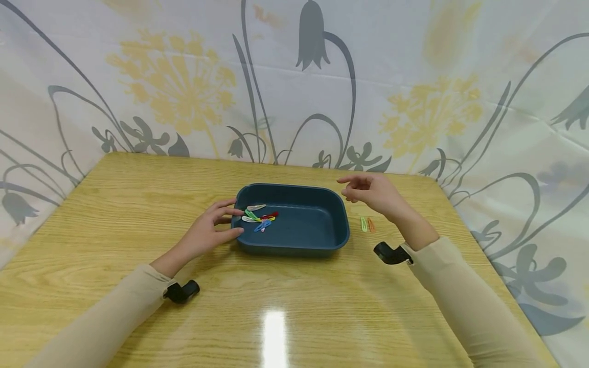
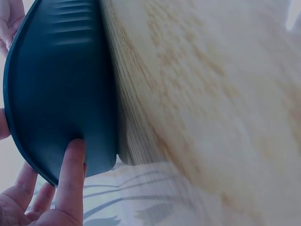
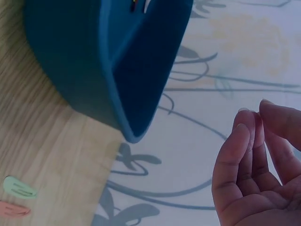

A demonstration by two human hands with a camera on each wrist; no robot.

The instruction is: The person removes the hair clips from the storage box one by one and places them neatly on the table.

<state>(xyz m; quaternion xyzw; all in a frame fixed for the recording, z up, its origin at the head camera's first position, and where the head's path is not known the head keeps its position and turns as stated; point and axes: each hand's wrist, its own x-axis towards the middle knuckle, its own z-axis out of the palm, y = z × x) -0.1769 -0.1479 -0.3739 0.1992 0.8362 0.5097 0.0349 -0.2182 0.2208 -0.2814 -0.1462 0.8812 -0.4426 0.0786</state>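
**Left hand steadies the tray; right hand hovers, holding nothing**

Using the dark blue tray [image 1: 303,225] as the landmark: nearest to the person, on its left end, the left hand [image 1: 207,232] lies with fingers straight and slightly spread, fingertips [image 2: 73,155] pressing the tray's outer wall while the thumb rests near the rim. It does not curl round anything.

Inside the tray, bunched at that same left end just beside the fingertips, lies a small heap of coloured hair clips [image 1: 259,217]: green, red, yellow, blue and pale ones, overlapping.

On the table [image 1: 138,204], just off the tray's right end, two more clips lie side by side, a green clip [image 1: 363,224] and an orange clip [image 1: 371,225], close together though whether they touch is hard to tell.

Farther back, above the tray's far right corner, the right hand [image 1: 368,191] hangs in the air, fingers loosely bent and relaxed; the right wrist view shows the palm bare, with nothing pinched.

Beyond the tray's far side hangs a curtain [image 1: 294,76] printed with grey and yellow flowers. No writing is legible.
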